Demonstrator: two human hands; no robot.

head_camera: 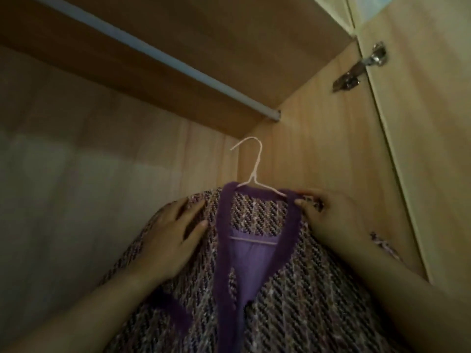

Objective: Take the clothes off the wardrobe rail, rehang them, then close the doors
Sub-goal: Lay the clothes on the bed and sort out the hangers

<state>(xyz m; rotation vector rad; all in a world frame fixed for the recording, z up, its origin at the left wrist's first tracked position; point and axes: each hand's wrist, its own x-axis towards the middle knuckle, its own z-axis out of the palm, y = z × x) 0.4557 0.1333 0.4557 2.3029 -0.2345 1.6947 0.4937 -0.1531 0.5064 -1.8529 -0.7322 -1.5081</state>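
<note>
- Tweed cardigan (293,289) with purple trim, draped on a pale wire hanger (254,171), held up inside the wardrobe.
- Hanger hook sits below the right end of the rail (158,57), apart from it, not hooked on.
- Left hand (168,240): fingers (186,207) spread and laid flat on the cardigan's left shoulder.
- Right hand (334,222): fingers (305,205) pinching the trim at the right shoulder, beside the hanger's end.
- Door (420,149) open at right, hinge (362,70) showing.
</note>
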